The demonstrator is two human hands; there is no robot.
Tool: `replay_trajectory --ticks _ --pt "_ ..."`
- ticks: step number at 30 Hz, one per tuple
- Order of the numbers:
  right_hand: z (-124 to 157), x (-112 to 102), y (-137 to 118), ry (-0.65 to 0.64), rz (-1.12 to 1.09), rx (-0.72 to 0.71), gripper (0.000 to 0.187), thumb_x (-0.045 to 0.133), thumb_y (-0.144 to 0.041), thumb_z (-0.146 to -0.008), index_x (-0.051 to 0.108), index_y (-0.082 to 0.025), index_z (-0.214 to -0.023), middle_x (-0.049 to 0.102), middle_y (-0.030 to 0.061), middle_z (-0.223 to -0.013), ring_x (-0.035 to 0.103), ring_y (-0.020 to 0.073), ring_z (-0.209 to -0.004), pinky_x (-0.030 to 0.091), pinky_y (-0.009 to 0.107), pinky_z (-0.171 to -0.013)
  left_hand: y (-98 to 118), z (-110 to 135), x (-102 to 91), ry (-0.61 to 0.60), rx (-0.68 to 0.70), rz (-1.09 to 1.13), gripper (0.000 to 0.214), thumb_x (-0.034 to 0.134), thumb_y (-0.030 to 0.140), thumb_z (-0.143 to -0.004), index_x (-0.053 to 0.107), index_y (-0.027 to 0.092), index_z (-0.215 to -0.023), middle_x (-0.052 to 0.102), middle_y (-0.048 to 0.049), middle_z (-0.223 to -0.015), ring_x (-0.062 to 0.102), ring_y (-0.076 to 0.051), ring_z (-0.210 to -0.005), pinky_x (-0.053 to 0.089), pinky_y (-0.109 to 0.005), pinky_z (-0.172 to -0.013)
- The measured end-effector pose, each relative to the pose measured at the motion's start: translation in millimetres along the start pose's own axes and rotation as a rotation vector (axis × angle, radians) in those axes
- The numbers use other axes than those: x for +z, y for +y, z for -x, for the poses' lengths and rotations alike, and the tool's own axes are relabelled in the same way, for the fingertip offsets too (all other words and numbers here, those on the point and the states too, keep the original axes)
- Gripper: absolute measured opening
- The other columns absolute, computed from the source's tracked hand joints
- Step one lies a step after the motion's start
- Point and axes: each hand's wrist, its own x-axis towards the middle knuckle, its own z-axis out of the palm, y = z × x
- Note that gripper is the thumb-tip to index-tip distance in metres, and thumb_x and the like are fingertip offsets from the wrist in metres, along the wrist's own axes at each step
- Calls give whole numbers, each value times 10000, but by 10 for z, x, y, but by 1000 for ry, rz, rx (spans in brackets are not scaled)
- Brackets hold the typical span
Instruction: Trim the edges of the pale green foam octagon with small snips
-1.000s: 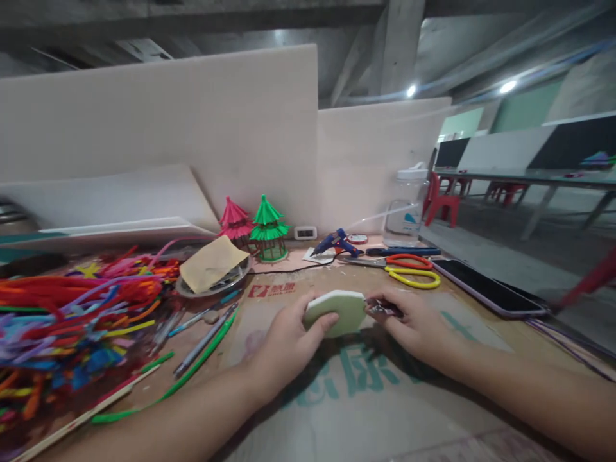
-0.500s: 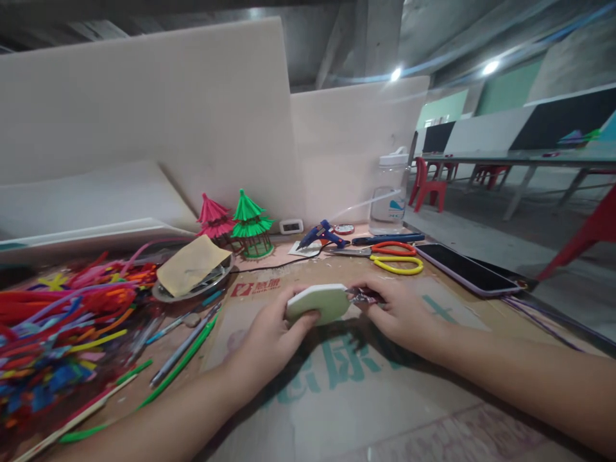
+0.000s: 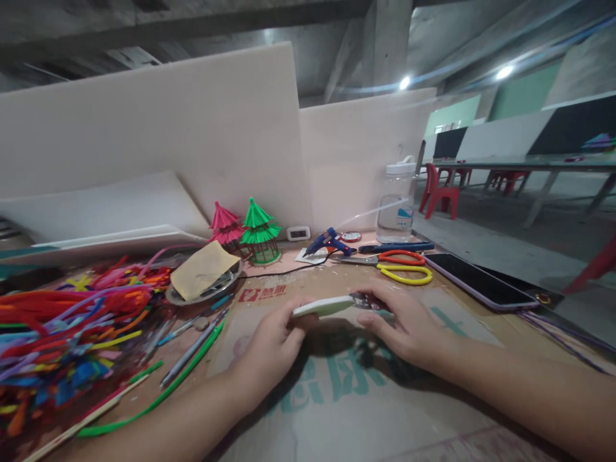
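Observation:
My left hand (image 3: 272, 343) grips a pale green foam piece (image 3: 323, 306) by its left edge, holding it almost flat and edge-on just above the cardboard sheet (image 3: 346, 391). My right hand (image 3: 404, 324) is closed on a small dark tool (image 3: 364, 301) whose tip meets the right end of the foam piece. I cannot make out what the tool is.
A heap of coloured pipe cleaners (image 3: 58, 327) covers the left. Pens (image 3: 192, 340), a metal dish (image 3: 205, 289), two small paper pavilions (image 3: 248, 234), a blue glue gun (image 3: 327, 242), scissors (image 3: 404, 266), a phone (image 3: 474, 281) and a plastic jar (image 3: 397, 202) ring the cardboard. White boards (image 3: 192, 141) stand behind.
The foam piece has tipped from showing its broad face to lying nearly flat and edge-on. Both hands have stayed on it; the view has shifted slightly.

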Motion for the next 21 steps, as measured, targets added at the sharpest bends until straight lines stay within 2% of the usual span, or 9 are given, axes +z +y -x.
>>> replay_trajectory --ticks 2,5,9,13,17,21 --pt "3 -44 -37 21 6 -82 262 501 -331 -940 620 -169 -1108 680 99 -947 618 223 -835 485 352 -721 -27 -7 -10 0 29 -24 243 474 200 -889 668 215 -1034 727 -52 -984 669 -220 -962 529 -335 -871" --pt "-1 -85 -81 24 69 -159 287 455 -301 -979 618 -178 -1181 651 71 -861 587 204 -797 456 333 -702 -97 -18 -14 12 117 -63 306 481 139 -855 666 210 -1090 718 -61 -1101 655 -211 -1047 502 -356 -959" --pt "2 -85 -97 5 167 -264 309 448 -314 -994 635 -164 -1188 613 55 -797 532 185 -721 401 304 -636 -170 -30 -3 5 261 -81 418 466 49 -819 643 230 -1152 703 -44 -1133 641 -187 -1072 496 -354 -977" --pt "19 -66 -90 2 190 -281 301 453 -301 -996 652 -153 -1167 597 52 -793 505 178 -713 374 298 -628 -159 -41 6 -22 335 -64 455 452 5 -823 625 238 -1173 685 -41 -1154 625 -177 -1093 494 -345 -980" --pt "26 -66 -93 -8 196 -293 299 460 -290 -992 655 -155 -1173 571 47 -778 497 182 -716 373 303 -635 -143 -40 5 -78 348 -71 489 450 -19 -836 601 248 -1216 656 -40 -1201 597 -173 -1137 470 -352 -1012" --pt "26 -78 -115 -25 195 -298 300 460 -296 -992 655 -156 -1173 575 55 -799 506 184 -734 383 302 -643 -143 -31 7 -84 355 -85 512 447 -42 -828 593 251 -1223 645 -38 -1203 589 -166 -1138 468 -347 -1011"
